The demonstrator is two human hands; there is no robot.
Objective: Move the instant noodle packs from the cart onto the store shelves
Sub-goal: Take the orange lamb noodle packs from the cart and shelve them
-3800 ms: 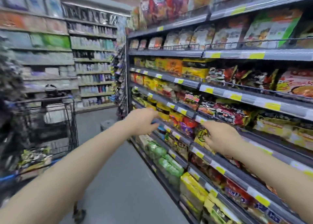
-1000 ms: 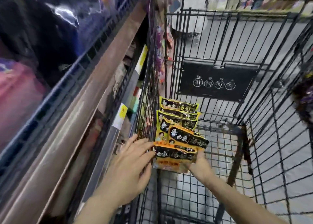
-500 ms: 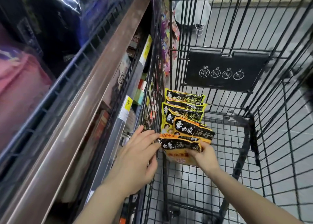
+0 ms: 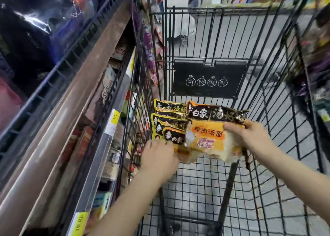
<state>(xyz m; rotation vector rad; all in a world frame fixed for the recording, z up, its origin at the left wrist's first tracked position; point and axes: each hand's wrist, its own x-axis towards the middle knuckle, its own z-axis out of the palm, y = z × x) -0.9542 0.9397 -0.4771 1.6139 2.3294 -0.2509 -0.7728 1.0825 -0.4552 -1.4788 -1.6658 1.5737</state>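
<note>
The right hand [image 4: 250,137] grips a yellow-and-black noodle pack [image 4: 212,128] by its right edge, thumb on top, holding it up in the middle of the frame above the floor of the cart [image 4: 196,191]. The pack hangs tilted and its loose lower end sags. The left hand [image 4: 159,159], lower centre, reaches into the stack of packs [image 4: 169,121] that leans against the cart's left wall; its fingers touch the nearest one, but I cannot tell whether they have closed on it, since they are blurred.

The shelves [image 4: 114,121], with their yellow price tags, run down the left of the frame just beside the cart, so the carry looks short. The risks, as I judge them: the raised pack is held by one edge only and could slip or twist out on the swing over the wire wall. Pulling one pack from the leaning stack could tip the others flat onto the cart floor. A corner could also snag on the wire.
</note>
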